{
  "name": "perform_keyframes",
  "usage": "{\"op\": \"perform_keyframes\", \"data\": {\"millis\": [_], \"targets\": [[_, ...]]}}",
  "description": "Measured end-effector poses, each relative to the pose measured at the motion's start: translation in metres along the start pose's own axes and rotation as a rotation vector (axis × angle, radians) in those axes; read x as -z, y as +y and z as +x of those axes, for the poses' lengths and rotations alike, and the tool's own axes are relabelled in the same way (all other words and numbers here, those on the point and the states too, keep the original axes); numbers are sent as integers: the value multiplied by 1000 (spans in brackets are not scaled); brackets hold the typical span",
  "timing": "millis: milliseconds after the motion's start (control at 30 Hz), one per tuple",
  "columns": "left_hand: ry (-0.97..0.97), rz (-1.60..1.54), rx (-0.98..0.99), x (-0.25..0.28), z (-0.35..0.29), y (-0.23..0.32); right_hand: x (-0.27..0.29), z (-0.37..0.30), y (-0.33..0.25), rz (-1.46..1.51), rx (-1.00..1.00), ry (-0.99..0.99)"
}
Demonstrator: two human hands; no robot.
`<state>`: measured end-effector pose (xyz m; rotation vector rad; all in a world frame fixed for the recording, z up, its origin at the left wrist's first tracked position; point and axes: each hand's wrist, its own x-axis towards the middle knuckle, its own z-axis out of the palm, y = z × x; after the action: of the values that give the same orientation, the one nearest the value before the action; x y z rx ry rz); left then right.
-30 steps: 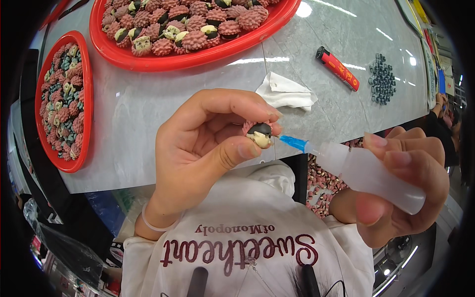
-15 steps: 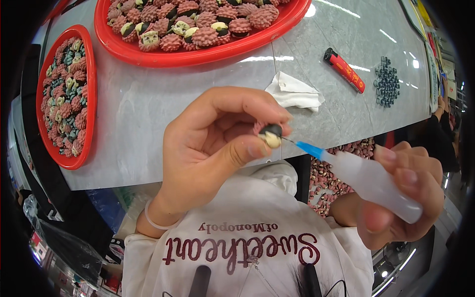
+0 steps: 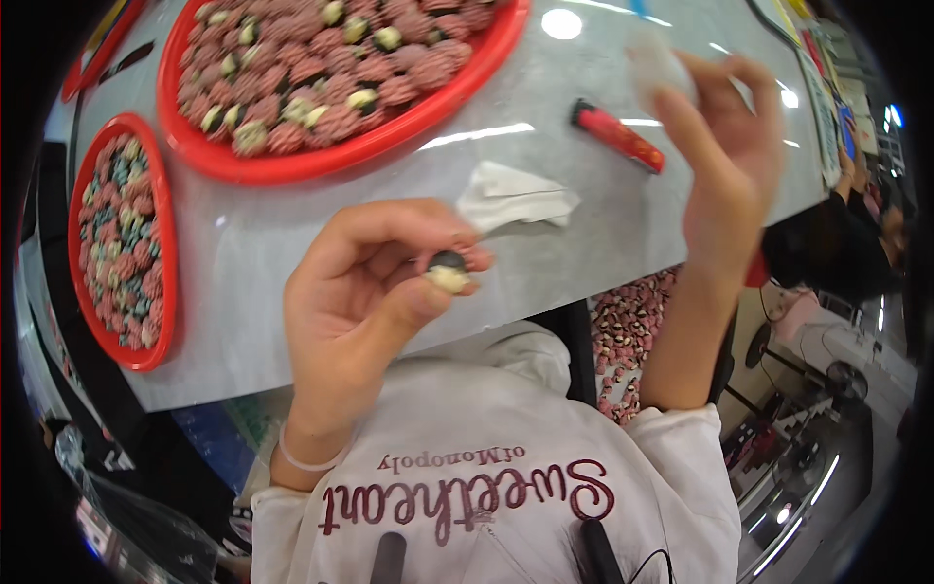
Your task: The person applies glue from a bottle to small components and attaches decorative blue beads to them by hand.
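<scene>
Between the thumb and fingers of my left hand is a small pink, black and cream figurine, its cream part toward me. My right hand is raised over the far right of the table, closed around a translucent white squeeze bottle. The bottle's blue tip points away from me, and its end is cut off by the upper edge of the picture. Some motion blur softens the right hand. The bottle is well apart from the figurine.
A big red tray of similar figurines stands at the far left, a smaller red tray beside it. A crumpled white tissue and a red lighter lie on the grey table. Below its edge are many pink pieces.
My right hand has swung the bottle up and away from the figurine, over the table beyond the lighter. My left hand still holds the figurine. The whole view has shifted somewhat.
</scene>
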<state>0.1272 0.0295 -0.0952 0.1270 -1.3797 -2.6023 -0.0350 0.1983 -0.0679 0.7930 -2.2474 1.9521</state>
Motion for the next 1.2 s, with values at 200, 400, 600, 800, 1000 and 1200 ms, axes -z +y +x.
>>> {"op": "perform_keyframes", "data": {"millis": [200,400,600,800,1000,1200], "targets": [[115,125,5,-5,-2,0,-19,16,0,-412,-91,-118],[104,146,28,-6,1,2,-1,16,3,-451,-129,-175],[115,185,44,-9,1,1,-1,14,21,-449,20,-172],[135,160,34,-8,-1,2,31,6,7,-623,100,40],[88,178,34,-9,1,2,55,-18,0,-875,-169,-17],[62,170,20,-5,1,1,58,-14,7,-851,-189,-46]]}}
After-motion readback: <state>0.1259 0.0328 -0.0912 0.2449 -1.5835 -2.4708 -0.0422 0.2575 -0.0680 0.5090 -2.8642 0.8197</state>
